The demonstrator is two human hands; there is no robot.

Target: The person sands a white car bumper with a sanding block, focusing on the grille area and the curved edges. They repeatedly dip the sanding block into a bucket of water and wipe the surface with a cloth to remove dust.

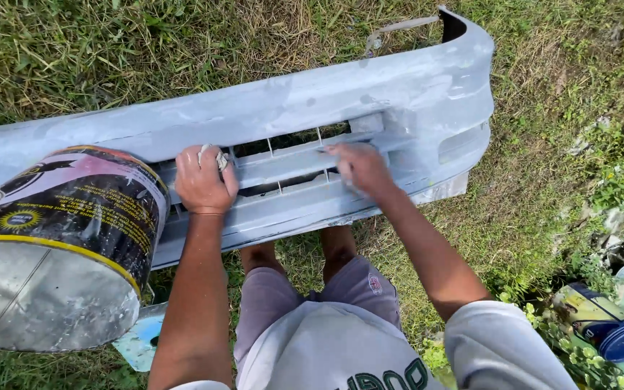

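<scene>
Partly cut off at the left edge: grey car bumper (pixel 399 87) on grass (pixel 543 217), primer patchy and scuffed. Left hand (pixel 204 182) clenched on crumpled sandpaper (pixel 219 157), mostly hidden; right hand (pixel 361 170) flat on grille slats (pixel 283 167), fingertips blurred. Dented tin (pixel 59 245) nearby.

Bumper (pixel 269 108) lay across the grass (pixel 543 209), grille slats (pixel 283 166) between both hands' fingers. Large tin (pixel 59 245) sat left of the left fingers (pixel 207 155); a small can (pixel 608 325) lay well right of the right fingers (pixel 337 152).
</scene>
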